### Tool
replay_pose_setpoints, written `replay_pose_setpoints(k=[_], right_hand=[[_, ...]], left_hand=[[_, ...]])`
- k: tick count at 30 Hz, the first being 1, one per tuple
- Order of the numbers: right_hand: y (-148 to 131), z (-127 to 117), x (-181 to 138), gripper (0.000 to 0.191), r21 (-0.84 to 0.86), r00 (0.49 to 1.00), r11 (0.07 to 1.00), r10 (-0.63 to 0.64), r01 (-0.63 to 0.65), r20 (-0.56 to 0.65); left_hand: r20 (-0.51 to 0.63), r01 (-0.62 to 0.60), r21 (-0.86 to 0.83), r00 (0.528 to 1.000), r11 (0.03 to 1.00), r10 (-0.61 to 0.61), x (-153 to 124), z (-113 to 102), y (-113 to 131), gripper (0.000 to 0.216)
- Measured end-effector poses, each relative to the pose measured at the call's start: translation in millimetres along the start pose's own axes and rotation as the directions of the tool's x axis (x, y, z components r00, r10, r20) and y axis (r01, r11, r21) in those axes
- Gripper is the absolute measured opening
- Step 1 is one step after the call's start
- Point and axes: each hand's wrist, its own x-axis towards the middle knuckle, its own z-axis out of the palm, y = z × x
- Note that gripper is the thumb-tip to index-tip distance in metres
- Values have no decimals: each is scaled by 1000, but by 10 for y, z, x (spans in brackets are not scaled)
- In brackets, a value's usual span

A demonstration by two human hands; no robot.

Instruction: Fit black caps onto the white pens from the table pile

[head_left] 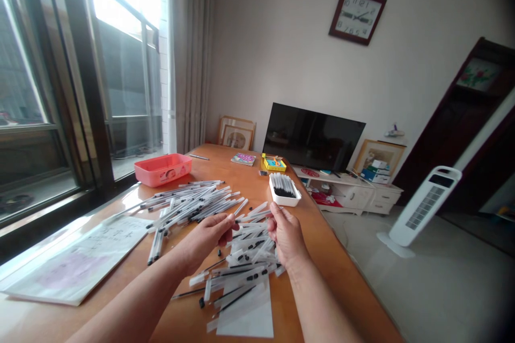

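Up on the wall, it's the square dark-framed clock (pixel 357 15) that gives the clearest reading, black numerals ringing its white face, with 10 and 11 at the upper left, 3 at the right and 8 at the lower left, the rest softer. Down on the table (pixel 322 284), dark characters run across the pale booklet (pixel 60 268) at the left, too faint to make out! Farther back, bright lettering shows on the colourful magazine (pixel 243 159), but it's far too small to read.
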Motion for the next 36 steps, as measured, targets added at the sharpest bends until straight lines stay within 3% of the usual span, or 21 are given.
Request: replay_pose_setpoints(k=[4,11,15,21,26,32,36], right_hand=[[6,13,-8,46,18,999,1000,-3,3,39],[-46,63,-77,45,26,986,999,-50,46,162],[-63,70,-90,43,31,985,997,-78,74,154],[-44,69,-79,43,50,987,996,-81,75,140],[-53,70,-91,43,22,984,997,-81,78,160],[-50,68,-84,42,31,988,997,-68,64,136],[-51,68,-90,43,23,987,998,-59,56,151]], left_hand=[[6,-36,0,999,999,36,-13,32,59,46],[-104,-33,39,994,999,37,21,-8,-6,47],[-102,-5,9,995,1000,6,20,-28,-37,53],[-47,-49,-22,998,999,48,0,-2,9,44],[-82,13,-41,997,999,-17,26,-20,-41,55],[-43,-31,-77,999,997,27,10,-8,-3,46],[-67,19,-55,998,998,-23,17,-12,-18,53]])
